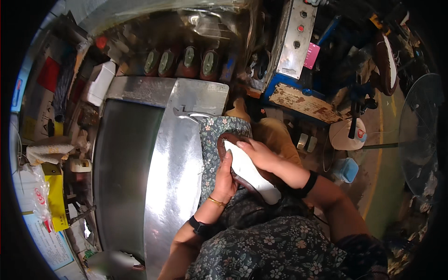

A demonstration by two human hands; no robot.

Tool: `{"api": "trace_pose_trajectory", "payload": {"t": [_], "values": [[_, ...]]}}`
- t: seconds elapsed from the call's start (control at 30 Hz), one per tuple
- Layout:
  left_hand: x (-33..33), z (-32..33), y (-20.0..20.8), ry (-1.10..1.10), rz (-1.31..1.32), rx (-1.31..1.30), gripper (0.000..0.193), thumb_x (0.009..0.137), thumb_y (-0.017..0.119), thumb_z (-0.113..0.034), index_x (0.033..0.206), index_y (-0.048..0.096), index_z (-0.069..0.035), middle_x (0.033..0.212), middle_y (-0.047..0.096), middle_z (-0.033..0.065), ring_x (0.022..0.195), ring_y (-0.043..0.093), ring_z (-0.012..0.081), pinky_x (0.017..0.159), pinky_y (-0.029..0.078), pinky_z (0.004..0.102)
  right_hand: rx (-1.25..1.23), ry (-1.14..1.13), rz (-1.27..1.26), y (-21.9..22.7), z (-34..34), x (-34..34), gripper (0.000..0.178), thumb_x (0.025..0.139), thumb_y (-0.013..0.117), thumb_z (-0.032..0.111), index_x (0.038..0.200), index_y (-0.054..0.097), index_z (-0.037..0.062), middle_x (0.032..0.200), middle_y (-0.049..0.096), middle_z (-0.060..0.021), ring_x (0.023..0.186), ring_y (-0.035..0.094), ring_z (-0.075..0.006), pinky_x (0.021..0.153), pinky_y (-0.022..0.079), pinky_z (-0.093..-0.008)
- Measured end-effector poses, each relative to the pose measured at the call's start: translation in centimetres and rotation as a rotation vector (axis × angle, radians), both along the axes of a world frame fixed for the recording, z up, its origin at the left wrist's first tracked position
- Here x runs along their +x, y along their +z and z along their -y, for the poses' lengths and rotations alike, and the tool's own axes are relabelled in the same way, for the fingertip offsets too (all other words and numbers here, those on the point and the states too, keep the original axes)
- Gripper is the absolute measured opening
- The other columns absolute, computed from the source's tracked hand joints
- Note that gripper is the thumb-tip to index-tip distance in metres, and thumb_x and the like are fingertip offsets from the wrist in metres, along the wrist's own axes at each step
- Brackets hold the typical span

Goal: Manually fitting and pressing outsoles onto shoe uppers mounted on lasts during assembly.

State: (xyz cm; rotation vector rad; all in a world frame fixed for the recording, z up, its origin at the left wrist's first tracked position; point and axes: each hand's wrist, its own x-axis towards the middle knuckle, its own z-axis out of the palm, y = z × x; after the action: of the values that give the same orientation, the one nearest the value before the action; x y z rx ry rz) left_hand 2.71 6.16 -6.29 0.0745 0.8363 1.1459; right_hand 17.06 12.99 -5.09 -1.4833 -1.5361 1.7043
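Observation:
A brown shoe upper with a white insole board on its underside (pixel 247 170) lies bottom-up over my lap. My left hand (pixel 225 182) wraps its near left edge, thumb pressed on the white board. At the toe end, my right hand (pixel 256 154) grips the far right edge, fingers on the white surface. A flowered apron (pixel 275 242) covers my lap beneath it. On the metal tabletop beyond my left hand rests a curved metal tool (pixel 186 115), perhaps pincers or a hammer.
A dark conveyor belt (pixel 126 177) runs along the left beside the shiny metal table edge (pixel 170 186). Several brown shoes with green undersides (pixel 189 57) stand at its far end. A blue machine with a button panel (pixel 293 42) stands far right, a fan (pixel 422 135) at the right rim.

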Motion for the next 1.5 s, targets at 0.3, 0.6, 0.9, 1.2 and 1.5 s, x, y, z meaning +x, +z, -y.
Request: {"api": "trace_pose_trajectory", "payload": {"t": [0.3,0.6,0.9,1.2,1.5], "values": [[-3.2,1.6,-3.3,0.117,0.407,0.179,0.07,0.081,0.068,-0.052,0.133,0.055,-0.008,0.135,0.056,0.0153,0.126,0.049,0.0384,0.112,0.031,0.0558,0.175,0.27,-0.09,3.9,5.9,3.8,0.1,0.081,0.075,0.046,0.149,0.022,-0.0047,0.147,0.035,-0.0278,0.14,0.033,-0.0327,0.113,0.029,-0.0378],[-5.1,3.2,-0.1,0.074,0.395,0.313,0.079,0.074,0.077,-0.048,0.137,0.051,-0.006,0.14,0.05,0.0201,0.135,0.039,0.04,0.112,0.03,0.0582,0.126,0.154,-0.196,5.1,10.1,4.8,0.106,0.074,0.083,0.044,0.149,0.023,-0.0034,0.141,0.045,-0.0263,0.133,0.044,-0.0329,0.108,0.035,-0.038],[-11.1,4.9,5.1,-0.049,-0.162,0.503,0.091,0.071,0.081,-0.051,0.141,0.039,-0.009,0.134,0.05,0.0177,0.125,0.05,0.0356,0.102,0.046,0.05,0.361,0.31,-0.011,7.8,10.1,3.6,0.102,0.067,0.086,0.041,0.144,0.035,-0.0015,0.133,0.053,-0.026,0.126,0.052,-0.0354,0.104,0.041,-0.0399],[-5.0,2.9,8.1,0.104,-0.771,0.18,0.027,0.085,0.076,-0.018,0.102,0.062,-0.004,0.089,0.067,0.004,0.079,0.062,0.0115,0.073,0.052,0.027,0.812,0.199,0.042,8.6,7.6,-0.2,0.077,0.067,0.085,0.043,0.125,0.054,0.0026,0.12,0.056,-0.0189,0.109,0.057,-0.0389,0.093,0.047,-0.0451],[-2.5,-0.3,5.4,-0.02,-0.222,0.38,0.026,0.094,0.063,-0.012,0.118,0.057,-0.005,0.107,0.064,0.0032,0.098,0.06,0.0115,0.088,0.048,0.0287,0.903,0.074,0.173,5.1,4.4,1.3,0.04,0.083,0.073,0.028,0.11,0.064,0.0001,0.094,0.062,-0.0145,0.086,0.061,-0.0352,0.072,0.05,-0.0419]]}}
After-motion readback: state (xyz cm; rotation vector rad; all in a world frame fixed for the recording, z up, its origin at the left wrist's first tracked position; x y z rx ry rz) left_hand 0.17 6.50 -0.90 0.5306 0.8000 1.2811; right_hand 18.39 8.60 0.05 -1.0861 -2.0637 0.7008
